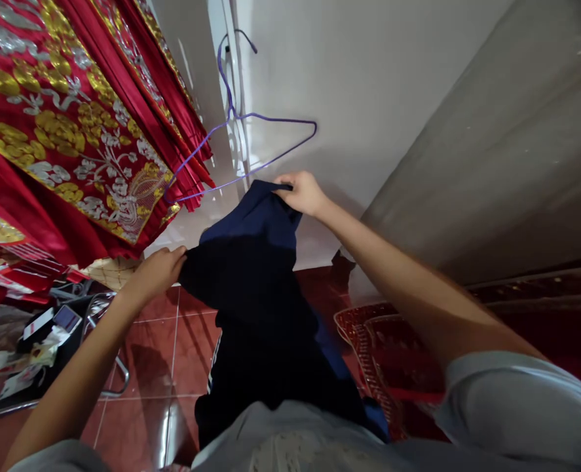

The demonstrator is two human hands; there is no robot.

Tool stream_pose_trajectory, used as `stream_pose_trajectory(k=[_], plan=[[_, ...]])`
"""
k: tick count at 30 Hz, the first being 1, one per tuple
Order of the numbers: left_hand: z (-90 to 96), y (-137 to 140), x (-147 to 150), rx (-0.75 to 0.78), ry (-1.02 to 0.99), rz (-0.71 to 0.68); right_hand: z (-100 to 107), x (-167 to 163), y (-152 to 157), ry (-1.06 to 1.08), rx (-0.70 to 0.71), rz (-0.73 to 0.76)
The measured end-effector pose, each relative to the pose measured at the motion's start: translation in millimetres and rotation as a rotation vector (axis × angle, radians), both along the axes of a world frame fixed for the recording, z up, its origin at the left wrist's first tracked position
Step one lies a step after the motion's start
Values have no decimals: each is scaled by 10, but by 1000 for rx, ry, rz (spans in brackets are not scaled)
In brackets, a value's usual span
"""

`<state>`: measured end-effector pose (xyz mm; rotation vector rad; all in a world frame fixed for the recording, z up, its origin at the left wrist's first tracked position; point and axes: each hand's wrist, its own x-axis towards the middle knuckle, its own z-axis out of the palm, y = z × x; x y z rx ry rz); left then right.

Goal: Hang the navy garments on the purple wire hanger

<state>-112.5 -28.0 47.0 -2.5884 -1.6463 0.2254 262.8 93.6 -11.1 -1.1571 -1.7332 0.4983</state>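
A dark navy garment (251,226) is stretched out in front of me; its exact kind is hard to make out, and its lower part merges with black cloth below. My left hand (161,270) is closed on its left corner. Higher up and to the right, my right hand (300,193) pinches the upper edge between thumb and fingers. Just beyond the cloth hangs a purple wire hanger (278,120) with nothing on it, its lower bar close above the garment's top edge.
Red cloth with gold and silver floral decoration (64,131) hangs at the left. Below it, a black chair (86,328) with a metal frame holds a phone and loose items. A red patterned rug (398,354) lies at the right, on red floor tiles (147,347). A pale wall (359,72) stands ahead.
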Motion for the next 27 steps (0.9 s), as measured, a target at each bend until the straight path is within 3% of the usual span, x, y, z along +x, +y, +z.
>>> stream_pose_trajectory(k=[3,7,13,17,22,27], plan=[[-54,19,-102,9,77,78,-83,88,-133,97,101,16],[-58,-16,-97,-7,125,160,3,49,-75,140,187,68],[138,-168,-65,33,151,261,155,-97,148,82,24,25],[279,-306,-40,106,110,275,187,18,-84,109,10,-40],[394,-348,93,240,-118,145,328,266,-601,148,-7,-58],[490,-150,323,235,-596,23,517,359,-936,209,-77,-12]])
